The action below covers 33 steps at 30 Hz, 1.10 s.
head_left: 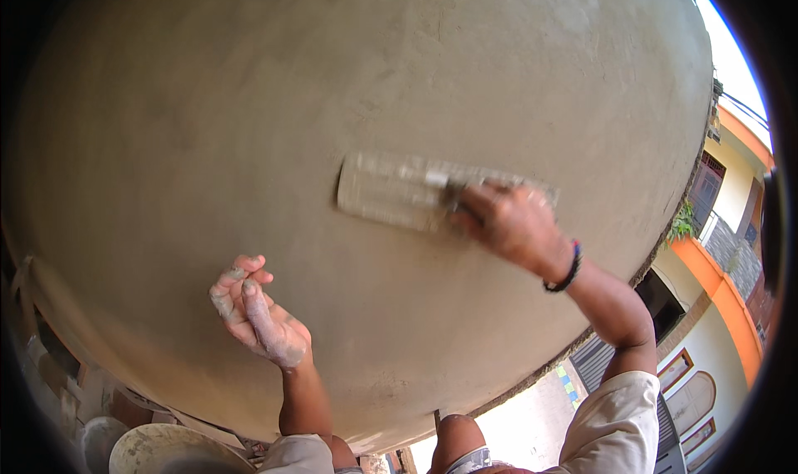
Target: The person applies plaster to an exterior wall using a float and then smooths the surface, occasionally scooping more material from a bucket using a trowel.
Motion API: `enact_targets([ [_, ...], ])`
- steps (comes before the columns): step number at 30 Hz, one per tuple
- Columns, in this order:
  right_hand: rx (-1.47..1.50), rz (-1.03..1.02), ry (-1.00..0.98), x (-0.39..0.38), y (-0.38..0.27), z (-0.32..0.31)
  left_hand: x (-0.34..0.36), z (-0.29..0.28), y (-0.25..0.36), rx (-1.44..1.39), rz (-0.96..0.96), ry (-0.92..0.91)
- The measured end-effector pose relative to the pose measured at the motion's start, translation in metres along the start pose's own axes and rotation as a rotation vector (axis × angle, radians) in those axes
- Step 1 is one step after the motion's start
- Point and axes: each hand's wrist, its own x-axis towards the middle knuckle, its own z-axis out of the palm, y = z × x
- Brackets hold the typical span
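My right hand point(511, 220) is closed round the handle of a plastering trowel point(391, 193). The trowel's long rectangular blade lies close against a grey-brown plastered wall point(274, 100), smeared with wet plaster and slightly blurred by motion. My fingers hide most of the handle, and my hand covers part of the blade's right end. Lower and to the left, my left hand point(262, 314) is raised in front of the wall with its fingers loosely bent. It holds nothing, and plaster coats its thumb and fingers.
A pale round bucket point(170, 451) stands at the lower left, among boards and clutter. The wall's rough right edge point(661, 254) borders an outdoor space with an orange-and-white building point(723, 299). My knee point(457, 441) shows at the bottom, near the wall's lower edge.
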Motion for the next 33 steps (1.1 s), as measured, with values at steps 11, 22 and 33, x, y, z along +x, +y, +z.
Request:
enact_targets([
  [11,0.088,0.230,0.398,0.090,0.222,-0.145,0.003,0.009,0.017,0.001,0.043,0.083],
  [22,0.029,0.047,-0.025,0.062,-0.019,-0.013,0.004,-0.001,0.004,-0.041,0.013,0.063],
  [33,-0.495,-0.686,0.098,0.107,0.070,-0.117,0.010,0.002,0.014,-0.029,0.106,0.127],
])
